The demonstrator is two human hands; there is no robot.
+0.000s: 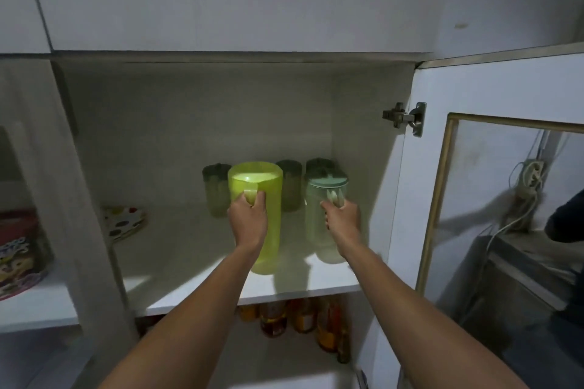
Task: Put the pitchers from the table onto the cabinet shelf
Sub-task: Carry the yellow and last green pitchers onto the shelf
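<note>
A: What's nearest?
B: Both hands: left hand [249, 218] curled on the yellow-green pitcher [256, 218] handle, right hand [343, 218] curled on the clear lidded pitcher [327, 221], both low at the shelf [196, 287] front.
A: Risk?
B: Pushing deeper could topple the green pitchers behind [289, 185].

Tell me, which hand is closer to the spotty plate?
Left. The left hand holds the lime pitcher, nearer the polka-dot plate; the right hand is farther right.

Your white shelf [196, 287] carries the lime pitcher [270, 230] and pale green pitcher [319, 230]; three darker ones [289, 186] behind; spotted plate [124, 221] left.
</note>
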